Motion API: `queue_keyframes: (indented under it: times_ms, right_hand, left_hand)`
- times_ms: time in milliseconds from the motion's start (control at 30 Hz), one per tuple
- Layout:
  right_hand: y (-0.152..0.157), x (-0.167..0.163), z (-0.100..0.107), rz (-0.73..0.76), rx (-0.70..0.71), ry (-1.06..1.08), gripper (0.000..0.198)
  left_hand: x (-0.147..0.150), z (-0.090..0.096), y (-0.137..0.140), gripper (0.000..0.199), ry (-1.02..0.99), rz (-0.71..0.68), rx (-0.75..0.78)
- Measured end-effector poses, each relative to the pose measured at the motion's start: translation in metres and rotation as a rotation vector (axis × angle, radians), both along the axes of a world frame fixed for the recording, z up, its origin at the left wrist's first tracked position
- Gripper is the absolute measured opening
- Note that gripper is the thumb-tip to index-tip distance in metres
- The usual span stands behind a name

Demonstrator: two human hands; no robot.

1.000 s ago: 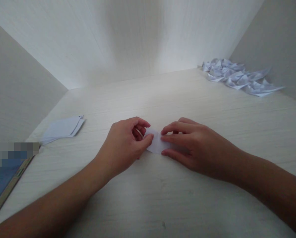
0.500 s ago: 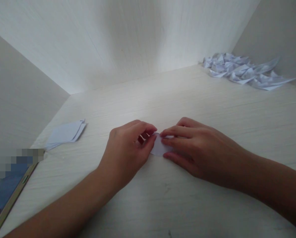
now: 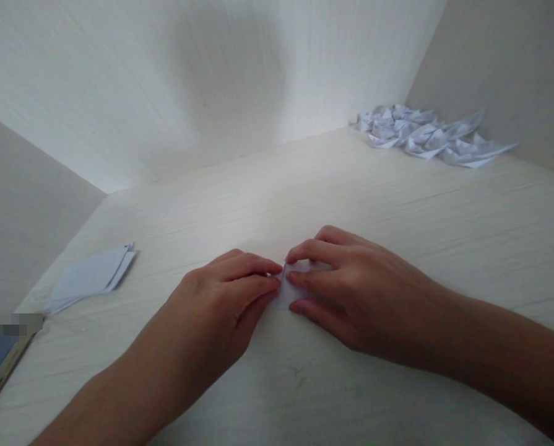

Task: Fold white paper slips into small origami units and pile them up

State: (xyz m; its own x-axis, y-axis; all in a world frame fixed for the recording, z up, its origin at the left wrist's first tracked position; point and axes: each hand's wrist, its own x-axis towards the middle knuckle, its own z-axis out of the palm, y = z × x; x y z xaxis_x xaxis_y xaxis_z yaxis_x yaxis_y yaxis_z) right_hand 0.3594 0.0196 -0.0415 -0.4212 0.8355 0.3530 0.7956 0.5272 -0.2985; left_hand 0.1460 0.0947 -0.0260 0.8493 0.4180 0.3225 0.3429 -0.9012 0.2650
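A small piece of white folded paper [image 3: 283, 300] lies on the table, between my two hands and partly covered by them. My left hand [image 3: 228, 300] is closed, its fingers pressed together on the paper's left side. From the other side, my right hand [image 3: 351, 282] grips the paper, with the thumb at the near edge and the fingers over the top. A crease stands up a little between the fingertips. How the paper is folded underneath the fingers is hidden.
Loose sheets of white paper [image 3: 88, 275] lie stacked at the left. Several folded white paper pieces [image 3: 425, 136] are heaped at the back right, against the wall. A blue object with a tan edge [image 3: 2, 365], partly blurred, shows at the lower left. Walls enclose the pale tabletop [image 3: 202, 210].
My left hand's fingers have gone from a raised, rounded pinch to lying flatter on the paper. My right hand still holds its side. The view has shifted, moving the surroundings leftward.
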Motion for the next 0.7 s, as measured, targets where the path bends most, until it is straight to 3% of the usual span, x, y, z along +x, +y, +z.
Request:
queue_keyframes:
  times_ms: [700]
  right_hand:
    - [-0.0017, -0.0024, -0.0016, 0.021, 0.045, -0.086, 0.027]
  left_hand:
    - [0.0003, -0.0029, 0.0046, 0.019, 0.008, 0.0, -0.002]
